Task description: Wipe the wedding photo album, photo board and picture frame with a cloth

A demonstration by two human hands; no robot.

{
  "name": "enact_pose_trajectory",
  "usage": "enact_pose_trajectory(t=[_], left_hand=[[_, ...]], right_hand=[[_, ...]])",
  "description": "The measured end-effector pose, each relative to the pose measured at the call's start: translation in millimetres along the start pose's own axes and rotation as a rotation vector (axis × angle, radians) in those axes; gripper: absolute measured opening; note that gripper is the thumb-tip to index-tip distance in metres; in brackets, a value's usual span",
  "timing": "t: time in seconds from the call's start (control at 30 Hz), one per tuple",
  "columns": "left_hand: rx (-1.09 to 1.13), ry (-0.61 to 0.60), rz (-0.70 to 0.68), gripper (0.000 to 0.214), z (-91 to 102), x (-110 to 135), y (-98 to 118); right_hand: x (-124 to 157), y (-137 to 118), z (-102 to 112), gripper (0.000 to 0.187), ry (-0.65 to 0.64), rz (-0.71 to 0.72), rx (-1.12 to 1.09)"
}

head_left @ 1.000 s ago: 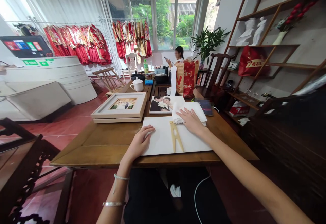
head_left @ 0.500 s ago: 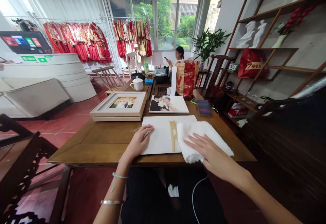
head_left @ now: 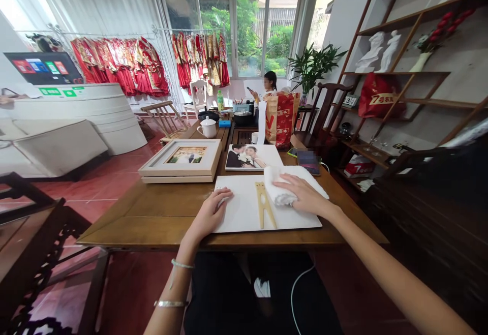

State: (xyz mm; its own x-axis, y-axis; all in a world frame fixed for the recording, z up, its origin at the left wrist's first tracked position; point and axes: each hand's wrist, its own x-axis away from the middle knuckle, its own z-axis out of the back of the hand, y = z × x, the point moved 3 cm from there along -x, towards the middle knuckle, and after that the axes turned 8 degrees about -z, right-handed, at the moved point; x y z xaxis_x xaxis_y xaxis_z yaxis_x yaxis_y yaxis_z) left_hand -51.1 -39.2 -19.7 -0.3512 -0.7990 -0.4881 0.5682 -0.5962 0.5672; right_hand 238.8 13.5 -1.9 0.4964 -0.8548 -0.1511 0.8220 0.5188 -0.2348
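Note:
My left hand (head_left: 213,210) lies on the left edge of a white board (head_left: 240,215), fingers stretched out over its surface. With my right hand (head_left: 303,192) I hold a bunched white cloth (head_left: 277,185) against the board's far right part; the fingers rest along its top and the thumb is hidden. Between my hands, a flat yellowish two-legged shape (head_left: 262,204) with an oval opening shows on the board. Whether it is a loose piece or part of the board, I cannot tell.
Beyond the board lie a photo panel (head_left: 249,158) and stacked frames (head_left: 181,172) on the wooden table (head_left: 145,218). A phone (head_left: 308,162) on a cable is at the right. Farther back stand a lidded cup (head_left: 208,128), a paper bag (head_left: 282,121) and a seated person (head_left: 270,82).
My right hand and the cloth have moved away from me, toward the board's far edge. The cloth is more bunched, and both legs of the yellowish shape now show. My left hand stays put.

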Motion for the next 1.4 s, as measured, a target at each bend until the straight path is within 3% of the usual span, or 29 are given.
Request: enact_pose_trajectory(t=[0.17, 0.3, 0.47, 0.7, 0.83, 0.97, 1.27, 1.4], left_hand=[[0.003, 0.004, 0.0, 0.031, 0.4, -1, 2], [0.01, 0.014, 0.011, 0.032, 0.8, -1, 0], [0.009, 0.009, 0.002, 0.032, 1.3, 0, 0], [-0.003, 0.009, 0.001, 0.032, 0.1, 1, -1], [-0.007, 0.01, 0.003, 0.033, 0.4, 0, 0], [-0.01, -0.014, 0.002, 0.033, 1.3, 0, 2], [0.002, -0.01, -0.007, 0.032, 1.2, 0, 1], [0.001, -0.011, 0.009, 0.032, 0.4, 0, 0]], right_hand=[[-40, 0, -2, 0.072, 0.038, -0.006, 0.056], [-40, -4, -1, 0.071, 0.034, 0.006, 0.064], [-4, -21, 4, 0.074, -0.016, 0.016, 0.058], [79, -77, 6, 0.09, -0.078, 0.059, -0.005], [98, -93, -3, 0.097, -0.077, 0.084, -0.034], [73, -85, -8, 0.094, -0.056, 0.061, -0.039], [-40, -53, -7, 0.076, -0.112, -0.08, -0.026], [-53, -56, -11, 0.075, -0.104, -0.089, -0.056]])
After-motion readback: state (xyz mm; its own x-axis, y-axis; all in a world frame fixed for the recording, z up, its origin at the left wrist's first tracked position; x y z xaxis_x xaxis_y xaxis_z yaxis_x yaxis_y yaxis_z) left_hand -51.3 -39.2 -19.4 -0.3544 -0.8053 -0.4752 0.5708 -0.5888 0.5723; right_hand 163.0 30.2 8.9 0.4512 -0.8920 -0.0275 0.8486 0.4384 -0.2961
